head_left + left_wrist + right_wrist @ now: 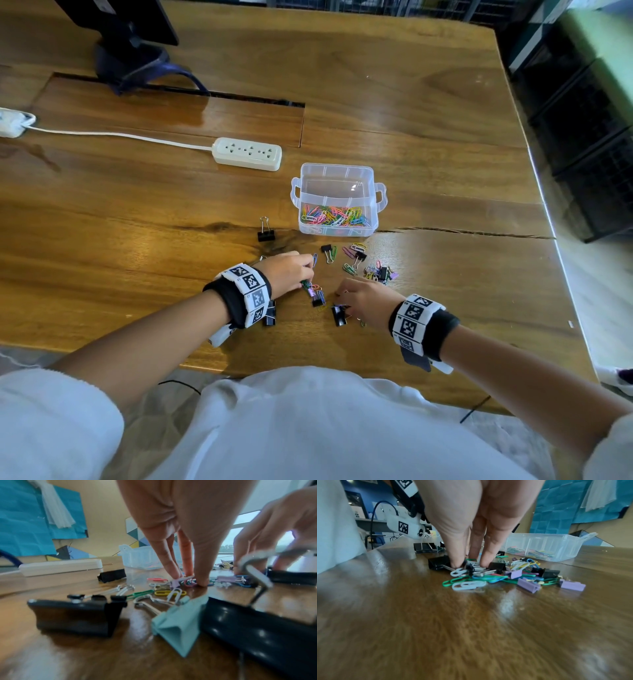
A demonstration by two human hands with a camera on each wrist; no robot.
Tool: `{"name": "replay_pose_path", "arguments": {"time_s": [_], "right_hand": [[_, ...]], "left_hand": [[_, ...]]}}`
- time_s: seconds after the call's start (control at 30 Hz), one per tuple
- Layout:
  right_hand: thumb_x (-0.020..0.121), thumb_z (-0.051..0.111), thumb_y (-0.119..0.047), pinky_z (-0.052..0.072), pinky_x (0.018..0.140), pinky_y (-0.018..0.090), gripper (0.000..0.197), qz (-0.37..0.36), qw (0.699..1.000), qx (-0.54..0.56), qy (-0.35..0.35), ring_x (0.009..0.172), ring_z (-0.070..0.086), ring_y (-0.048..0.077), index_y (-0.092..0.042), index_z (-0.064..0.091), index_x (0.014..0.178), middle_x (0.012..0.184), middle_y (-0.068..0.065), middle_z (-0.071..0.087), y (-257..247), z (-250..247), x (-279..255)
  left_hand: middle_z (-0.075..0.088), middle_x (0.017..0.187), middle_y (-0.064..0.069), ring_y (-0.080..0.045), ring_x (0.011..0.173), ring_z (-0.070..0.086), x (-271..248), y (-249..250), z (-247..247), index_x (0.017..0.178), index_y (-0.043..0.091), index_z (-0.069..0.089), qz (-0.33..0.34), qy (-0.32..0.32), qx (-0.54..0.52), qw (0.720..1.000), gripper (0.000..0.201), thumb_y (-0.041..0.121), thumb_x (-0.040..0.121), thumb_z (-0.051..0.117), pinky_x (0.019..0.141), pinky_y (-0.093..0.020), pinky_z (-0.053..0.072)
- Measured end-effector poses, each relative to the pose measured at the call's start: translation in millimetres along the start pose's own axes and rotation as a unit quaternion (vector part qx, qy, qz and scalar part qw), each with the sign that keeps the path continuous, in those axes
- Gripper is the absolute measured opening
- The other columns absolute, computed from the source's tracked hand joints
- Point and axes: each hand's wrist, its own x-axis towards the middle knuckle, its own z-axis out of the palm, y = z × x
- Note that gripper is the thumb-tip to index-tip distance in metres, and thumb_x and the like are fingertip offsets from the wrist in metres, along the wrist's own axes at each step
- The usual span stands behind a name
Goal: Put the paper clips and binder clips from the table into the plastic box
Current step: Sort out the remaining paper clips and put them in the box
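Both hands were down in the clutter: left hand (pixel 286 270) pinched small clips (pixel 186 582), right hand (pixel 366 299) fingered a black binder clip (pixel 437 563), probably gathering handfuls. Plastic box (pixel 337 200) sat just beyond them on the desk (pixel 445 274).

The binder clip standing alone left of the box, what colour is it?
Black binder clip, with silver wire handles; head view shows it best.

The plastic box (pixel 337 200) stands on the worktop (pixel 428 137) beyond both hands, with a heap of paper clips (pixel 334 216) in its near compartment, and a power strip (pixel 247 153) lies to its left, farther back. Between box and hands loose clips are strewn, with one binder clip (pixel 265 232) standing apart at the left. The left hand (pixel 286 272) and the right hand (pixel 368 301) reach down side by side, their fingers (pixel 202 574) touching clips on the worktop.
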Motion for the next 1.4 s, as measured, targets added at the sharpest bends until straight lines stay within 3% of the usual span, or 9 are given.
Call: {"name": "replay_pose_path", "arguments": {"time_s": [0.17, 0.27, 0.4, 0.5, 0.73, 1.0, 1.13, 1.23, 1.4], "right_hand": [[0.087, 0.06, -0.018, 0.047, 0.091, 0.038, 0.029, 0.066, 0.995, 0.068, -0.043, 0.106, 0.056, 0.025, -0.015, 0.061, 0.116, 0.117, 0.005, 0.055, 1, -15, 9], [0.084, 0.064, -0.021, 0.048, 0.087, 0.031, 0.025, 0.084, 0.991, 0.085, -0.056, 0.097, 0.058, 0.02, -0.015, 0.063, 0.109, 0.109, 0.003, 0.063, 2, -19, 14], [0.08, 0.069, -0.024, 0.049, 0.082, 0.026, 0.023, 0.115, 0.984, 0.112, -0.074, 0.08, 0.055, 0.012, -0.016, 0.065, 0.101, 0.099, 0.001, 0.068, 3, -27, 20], [0.078, 0.072, -0.026, 0.052, 0.082, 0.028, 0.024, 0.131, 0.98, 0.128, -0.075, 0.078, 0.056, 0.012, -0.015, 0.067, 0.098, 0.096, 0.002, 0.069, 6, -29, 23], [0.075, 0.074, -0.024, 0.046, 0.069, 0.018, 0.021, 0.159, 0.971, 0.173, -0.053, 0.073, 0.06, 0.011, -0.015, 0.068, 0.093, 0.088, 0.0, 0.068, 13, -31, 20], [0.075, 0.074, -0.02, 0.04, 0.058, 0.009, 0.01, 0.201, 0.951, 0.218, 0.089, 0.068, 0.055, 0.005, -0.019, 0.066, 0.08, 0.075, -0.008, 0.061, 37, -68, 28], [0.075, 0.075, -0.021, 0.053, 0.067, 0.019, 0.011, 0.239, 0.921, 0.248, 0.184, 0.07, 0.064, 0.012, -0.017, 0.067, 0.08, 0.078, -0.004, 0.065, 57, -92, 41], [0.074, 0.075, -0.018, 0.049, 0.063, 0.024, 0.015, 0.264, 0.904, 0.245, 0.232, 0.068, 0.06, 0.015, -0.011, 0.067, 0.085, 0.076, -0.002, 0.062, 70, -101, 51], [0.079, 0.07, -0.01, 0.051, 0.075, 0.026, 0.011, 0.284, 0.897, 0.236, 0.242, 0.074, 0.06, 0.014, -0.011, 0.07, 0.09, 0.09, 0.007, 0.07, 81, -103, 61]], "left_hand": [[0.048, 0.122, -0.006, -0.024, 0.099, 0.054, 4, 7, -4, 0.108, 0.006, 0.058, 0.009, -0.024, 0.077, 0.997, 0.02, 0.002, 0.095, 0.043, 0.085, -0.032, 0.052], [0.046, 0.12, -0.007, -0.026, 0.09, 0.056, 8, 8, -7, 0.101, 0.003, 0.058, 0.019, -0.036, 0.114, 0.993, 0.02, -0.003, 0.093, 0.041, 0.079, -0.037, 0.054], [0.051, 0.117, -0.01, -0.029, 0.098, 0.057, 15, 11, -9, 0.105, 0.002, 0.057, 0.034, -0.06, 0.146, 0.987, 0.026, -0.007, 0.093, 0.036, 0.084, -0.038, 0.053], [0.056, 0.115, -0.011, -0.029, 0.104, 0.056, 20, 12, -11, 0.11, 0.003, 0.056, 0.041, -0.074, 0.149, 0.985, 0.027, -0.006, 0.093, 0.037, 0.088, -0.038, 0.051], [0.06, 0.113, -0.013, -0.03, 0.106, 0.058, 24, 14, -16, 0.112, 0.001, 0.056, 0.033, -0.106, 0.157, 0.981, 0.023, -0.004, 0.091, 0.046, 0.087, -0.039, 0.053], [0.057, 0.122, -0.011, -0.028, 0.111, 0.058, 29, 21, -18, 0.12, 0.003, 0.055, 0.032, -0.169, 0.2, 0.964, 0.027, 0.003, 0.094, 0.05, 0.089, -0.037, 0.052], [0.061, 0.112, -0.011, -0.026, 0.103, 0.06, 23, 19, -16, 0.111, 0.004, 0.058, 0.043, -0.125, 0.217, 0.967, 0.022, -0.003, 0.094, 0.045, 0.086, -0.033, 0.053], [0.061, 0.113, -0.012, -0.028, 0.105, 0.059, 23, 17, -16, 0.109, 0.003, 0.056, 0.015, -0.126, 0.183, 0.975, 0.025, -0.008, 0.092, 0.041, 0.092, -0.035, 0.051], [0.061, 0.114, -0.012, -0.027, 0.107, 0.059, 25, 18, -19, 0.112, 0.002, 0.057, 0.001, -0.126, 0.16, 0.979, 0.023, -0.005, 0.093, 0.045, 0.09, -0.033, 0.05]]}}
